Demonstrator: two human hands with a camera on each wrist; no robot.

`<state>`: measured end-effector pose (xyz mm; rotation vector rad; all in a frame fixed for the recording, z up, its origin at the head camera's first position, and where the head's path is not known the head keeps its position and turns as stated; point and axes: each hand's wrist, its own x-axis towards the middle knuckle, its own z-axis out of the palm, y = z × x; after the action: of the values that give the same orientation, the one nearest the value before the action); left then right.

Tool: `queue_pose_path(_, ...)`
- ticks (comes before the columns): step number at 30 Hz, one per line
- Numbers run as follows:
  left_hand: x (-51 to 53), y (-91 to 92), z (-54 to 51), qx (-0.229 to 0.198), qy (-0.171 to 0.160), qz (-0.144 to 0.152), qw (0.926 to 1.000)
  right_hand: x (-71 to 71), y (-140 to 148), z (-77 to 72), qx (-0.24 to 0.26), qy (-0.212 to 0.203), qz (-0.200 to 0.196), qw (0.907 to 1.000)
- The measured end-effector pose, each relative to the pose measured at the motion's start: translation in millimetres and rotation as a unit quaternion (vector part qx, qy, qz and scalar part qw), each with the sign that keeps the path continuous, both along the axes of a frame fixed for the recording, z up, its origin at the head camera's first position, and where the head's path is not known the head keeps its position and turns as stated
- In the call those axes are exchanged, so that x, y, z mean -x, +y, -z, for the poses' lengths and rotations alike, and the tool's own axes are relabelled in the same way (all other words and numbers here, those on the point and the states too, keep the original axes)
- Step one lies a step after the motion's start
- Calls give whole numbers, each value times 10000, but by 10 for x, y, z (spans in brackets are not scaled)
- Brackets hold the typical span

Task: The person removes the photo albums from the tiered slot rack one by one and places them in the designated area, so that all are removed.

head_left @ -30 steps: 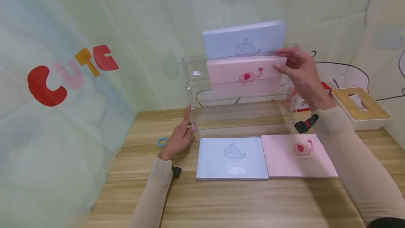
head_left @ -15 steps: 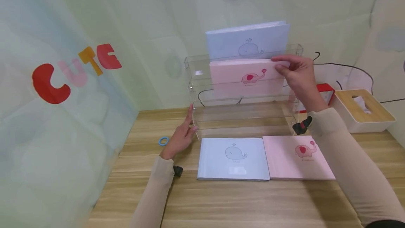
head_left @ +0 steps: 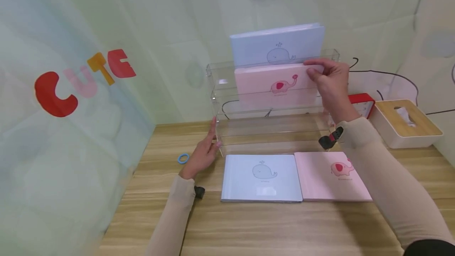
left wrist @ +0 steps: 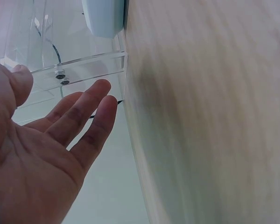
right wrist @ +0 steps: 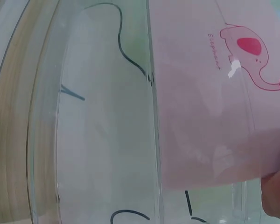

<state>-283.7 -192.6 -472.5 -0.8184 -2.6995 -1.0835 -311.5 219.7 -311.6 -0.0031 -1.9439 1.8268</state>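
A clear tiered rack (head_left: 270, 125) stands at the back of the table. In it a pink elephant album (head_left: 263, 86) stands upright, in front of a blue whale album (head_left: 249, 46) on a higher tier. My right hand (head_left: 332, 84) pinches the pink album's top right corner; in the right wrist view only part of that hand (right wrist: 276, 193) shows beside the pink album (right wrist: 200, 116). My left hand (head_left: 202, 155) rests with extended fingers against the rack's left side; in the left wrist view the hand (left wrist: 46, 149) is beside the clear panel (left wrist: 84, 70).
Flat before the rack lie another blue whale album (head_left: 261, 189) and another pink elephant album (head_left: 316, 177), edge to edge. A blue ring (head_left: 183, 158) lies left of the left hand. At the right are a red-framed object (head_left: 361, 98) and a tissue box (head_left: 408, 141).
My right thumb and fingers have closed onto the pink album's corner, and the right wrist has shifted left. The left hand stays at the rack's side.
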Motion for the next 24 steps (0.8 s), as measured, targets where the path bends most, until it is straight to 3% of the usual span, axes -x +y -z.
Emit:
queue_pose_path(3,26,-16,29,-59,0,87,9999,2,-21,-23,35,112,179,9998)
queue_pose_path(7,18,-3,11,12,-61,38,10000,15,-29,-99,116,392,326,9986)
queue_pose_path(8,-12,20,-33,34,-183,-13,9998,14,-30,-124,159,457,343,9982)
queue_pose_path(15,-22,21,-37,237,-287,-160,9992,-43,-62,-333,714,753,196,9944)
queue_pose_path(24,-26,23,-58,248,-299,-112,9992,-99,-96,-494,756,1050,133,9915)
